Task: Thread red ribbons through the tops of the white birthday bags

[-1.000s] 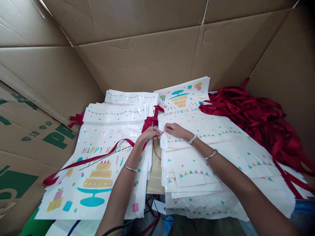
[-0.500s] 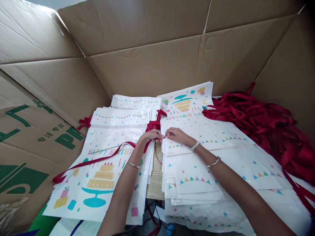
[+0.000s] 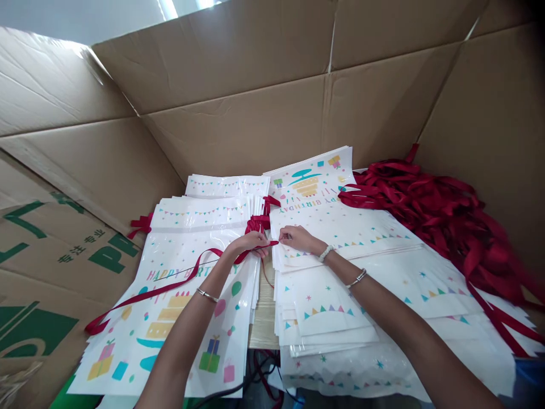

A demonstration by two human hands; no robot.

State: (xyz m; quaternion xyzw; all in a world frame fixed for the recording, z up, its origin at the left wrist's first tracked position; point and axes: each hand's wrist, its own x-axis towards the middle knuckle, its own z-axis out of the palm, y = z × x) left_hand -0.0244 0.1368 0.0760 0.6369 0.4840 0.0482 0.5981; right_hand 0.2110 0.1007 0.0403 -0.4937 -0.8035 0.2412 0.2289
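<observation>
A dark red ribbon (image 3: 147, 295) lies across the left stack of white birthday bags (image 3: 179, 250) and runs up to my hands. My left hand (image 3: 250, 242) is closed on this ribbon at the stack's right edge, beside a bunch of red ribbon loops (image 3: 257, 223). My right hand (image 3: 297, 237) pinches the ribbon's tip, over the left edge of the right stack of printed bags (image 3: 340, 309). A short length of ribbon stretches between the two hands. A thin dark rod-like line (image 3: 183, 270) lies on the left stack, its kind unclear.
A large heap of red ribbons (image 3: 430, 199) rests on the right stack. Tall cardboard walls (image 3: 238, 125) close in the back and sides. A strip of wooden table (image 3: 263, 324) shows between the stacks, with dark cables (image 3: 259, 369) below it.
The view has tilted up and shifted slightly. My hands have moved a little apart, and more red ribbon now shows between them.
</observation>
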